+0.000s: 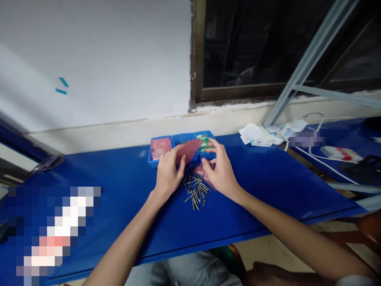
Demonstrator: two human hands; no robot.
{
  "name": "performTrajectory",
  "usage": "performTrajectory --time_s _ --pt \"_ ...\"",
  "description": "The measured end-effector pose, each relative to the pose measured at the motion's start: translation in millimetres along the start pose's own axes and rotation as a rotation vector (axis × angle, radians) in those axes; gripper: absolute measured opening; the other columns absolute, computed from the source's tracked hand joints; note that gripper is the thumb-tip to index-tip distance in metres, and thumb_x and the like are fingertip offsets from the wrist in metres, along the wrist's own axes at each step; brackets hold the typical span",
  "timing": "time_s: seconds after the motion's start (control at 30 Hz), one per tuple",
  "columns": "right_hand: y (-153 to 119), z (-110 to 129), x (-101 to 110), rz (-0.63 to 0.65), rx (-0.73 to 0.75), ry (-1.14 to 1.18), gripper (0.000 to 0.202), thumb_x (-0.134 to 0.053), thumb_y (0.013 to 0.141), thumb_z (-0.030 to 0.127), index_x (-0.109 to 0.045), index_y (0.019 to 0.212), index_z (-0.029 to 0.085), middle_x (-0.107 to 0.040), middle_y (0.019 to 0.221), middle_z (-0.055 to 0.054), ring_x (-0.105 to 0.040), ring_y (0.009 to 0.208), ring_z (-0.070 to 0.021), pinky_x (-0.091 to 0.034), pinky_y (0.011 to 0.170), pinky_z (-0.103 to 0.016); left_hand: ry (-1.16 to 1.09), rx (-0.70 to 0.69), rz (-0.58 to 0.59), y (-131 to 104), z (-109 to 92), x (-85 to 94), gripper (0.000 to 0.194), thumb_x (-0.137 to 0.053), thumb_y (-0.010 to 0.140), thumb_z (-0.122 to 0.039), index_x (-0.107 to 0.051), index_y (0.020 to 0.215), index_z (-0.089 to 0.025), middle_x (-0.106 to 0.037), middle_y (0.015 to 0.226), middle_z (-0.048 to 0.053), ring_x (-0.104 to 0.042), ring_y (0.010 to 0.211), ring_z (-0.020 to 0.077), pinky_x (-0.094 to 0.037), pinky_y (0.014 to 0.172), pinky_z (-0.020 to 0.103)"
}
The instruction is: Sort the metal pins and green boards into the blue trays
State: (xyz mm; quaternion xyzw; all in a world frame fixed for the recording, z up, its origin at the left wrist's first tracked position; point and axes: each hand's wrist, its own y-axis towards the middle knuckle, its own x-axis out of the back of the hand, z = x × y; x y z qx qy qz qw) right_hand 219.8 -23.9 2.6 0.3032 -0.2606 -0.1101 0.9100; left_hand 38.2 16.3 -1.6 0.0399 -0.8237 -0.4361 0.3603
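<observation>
My left hand (170, 171) is closed on a flat pink plastic bag (189, 151), pinched between thumb and fingers and tilted up to the right. My right hand (219, 169) is open, its fingers apart and curved, just right of the bag. Another pink bag (205, 176) lies on the table, partly covered by that hand. Below and between both hands is a loose pile of blind rivets (196, 192). Behind the hands stand joined blue bins: the left bin (153, 163) holds a stack of pink bags (160, 148), the right one green-and-white packets (204, 143). The middle bin's contents are mostly hidden.
The blue table (125, 186) runs along a pale wall (98, 59) beneath a dark window. White wrappers (257, 135) and a white cable (315, 157) lie at the right, by a grey metal frame (309, 59). A blurred-out patch covers the left front.
</observation>
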Motion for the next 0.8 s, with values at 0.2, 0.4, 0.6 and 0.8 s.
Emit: performTrajectory --time_s 0.2,0.4,0.6,0.8 --pt "1.4 -14.5 -6.0 0.086 0.004 -0.054 0.058 -0.053 0.091 0.024 -0.035 0.147 0.025 -0.053 0.126 -0.013 -0.057 0.107 -0.0249 -0.056 0.069 -0.033 -0.19 0.395 -0.139 21.8 37.2 33.4 0.049 -0.062 0.09 -0.033 -0.045 0.134 -0.021 -0.071 0.097 0.005 -0.067 0.075 0.0175 -0.054 0.066 0.029" --pt "-1.1 -12.3 -4.7 0.185 0.068 -0.15 0.043 -0.051 0.094 0.022 -0.047 0.136 0.022 -0.056 0.116 -0.011 -0.06 0.097 -0.0232 -0.053 0.078 -0.038 -0.063 0.468 -0.047 28.3 86.7 45.5 0.066 -0.068 0.079 -0.025 -0.045 0.141 -0.024 -0.068 0.096 0.005 -0.063 0.067 0.015 -0.052 0.066 0.03" --pt "9.9 -14.2 -14.3 0.183 0.212 -0.206 0.032 -0.046 0.096 0.019 -0.056 0.126 0.024 -0.059 0.114 -0.01 -0.058 0.107 -0.0258 -0.048 0.094 -0.045 0.099 0.326 -0.009 19.1 86.8 41.6 0.058 -0.069 0.082 -0.03 -0.054 0.137 -0.024 -0.067 0.092 0.006 -0.062 0.086 0.0237 -0.051 0.084 0.041" --pt "-25.0 0.8 54.1 0.03 0.141 -0.274 0.027 -0.048 0.099 0.024 -0.062 0.122 0.027 -0.06 0.117 -0.01 -0.058 0.109 -0.0252 -0.052 0.091 -0.044 0.131 0.349 0.024 15.7 95.8 43.2 0.053 -0.072 0.077 -0.037 -0.064 0.127 -0.02 -0.055 0.109 0.01 -0.058 0.102 0.0264 -0.049 0.097 0.044"
